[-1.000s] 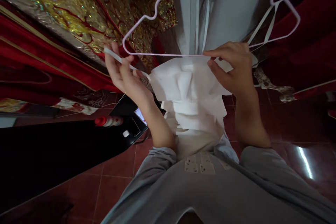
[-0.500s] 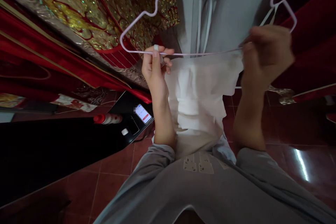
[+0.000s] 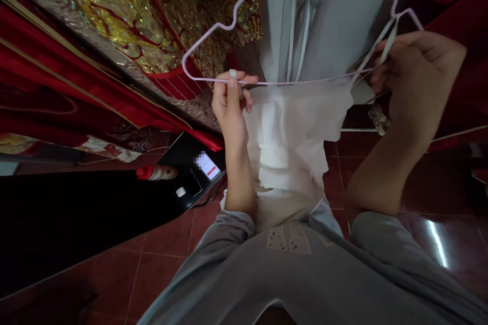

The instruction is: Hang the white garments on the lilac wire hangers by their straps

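**White garment (image 3: 297, 122) held up at a wire hanger (image 3: 297, 82)**

Raised in front of the chest, with the garment drooping just under the hanger's lower bar. Gripping with the left hand (image 3: 230, 109), fingers (image 3: 233, 81) pressed together, pinching a strap end (image 3: 233, 73) against that bar. Gripping with the right hand (image 3: 417, 73) near the hanger's far shoulder, fingers (image 3: 385, 68) curled around two white straps (image 3: 375, 51) stretched taut from the garment. Lower left, on a black desk (image 3: 76, 213): a lit phone (image 3: 208, 166) near a red-capped bottle (image 3: 156, 172). Behind, red and gold embroidered cloth (image 3: 125, 20).
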The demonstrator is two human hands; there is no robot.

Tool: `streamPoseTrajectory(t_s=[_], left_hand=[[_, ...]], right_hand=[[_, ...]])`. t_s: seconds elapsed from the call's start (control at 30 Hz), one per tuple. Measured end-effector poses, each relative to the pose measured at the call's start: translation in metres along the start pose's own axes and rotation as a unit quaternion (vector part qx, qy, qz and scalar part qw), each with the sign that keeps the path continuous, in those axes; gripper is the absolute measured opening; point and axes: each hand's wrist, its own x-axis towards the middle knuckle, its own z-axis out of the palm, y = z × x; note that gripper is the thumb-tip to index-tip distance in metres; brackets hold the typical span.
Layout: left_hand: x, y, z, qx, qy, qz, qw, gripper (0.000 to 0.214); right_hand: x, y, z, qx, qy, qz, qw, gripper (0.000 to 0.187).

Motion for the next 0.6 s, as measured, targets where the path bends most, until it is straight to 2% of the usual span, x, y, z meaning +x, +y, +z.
streamPoseTrajectory(t_s=[0.1,0.17,0.3,0.43,0.57,0.6], left_hand=[[0.0,0.001,0.0,-0.003,-0.003,0.013,1.0,0.019],[0.0,0.001,0.001,-0.016,-0.015,0.023,0.999,0.019],[0.001,0.001,-0.001,-0.022,-0.021,0.024,0.999,0.024],[0.003,0.002,-0.002,-0.016,-0.004,0.009,1.0,0.034],[0.003,0.007,0.0,-0.021,-0.005,-0.003,1.0,0.034],[0.002,0.008,0.001,-0.026,-0.005,-0.005,1.0,0.034]], right_hand=[[0.003,-0.008,0.004,0.026,-0.051,-0.003,0.998,0.012],[0.009,-0.012,0.006,0.044,-0.063,-0.015,0.997,0.017],[0.027,-0.015,0.006,0.106,-0.04,-0.07,0.991,0.045],[0.044,-0.002,-0.006,0.089,0.055,-0.122,0.987,0.059],[0.043,0.013,-0.026,0.12,0.173,-0.13,0.969,0.054],[0.041,0.014,-0.032,0.134,0.192,-0.105,0.967,0.051]])
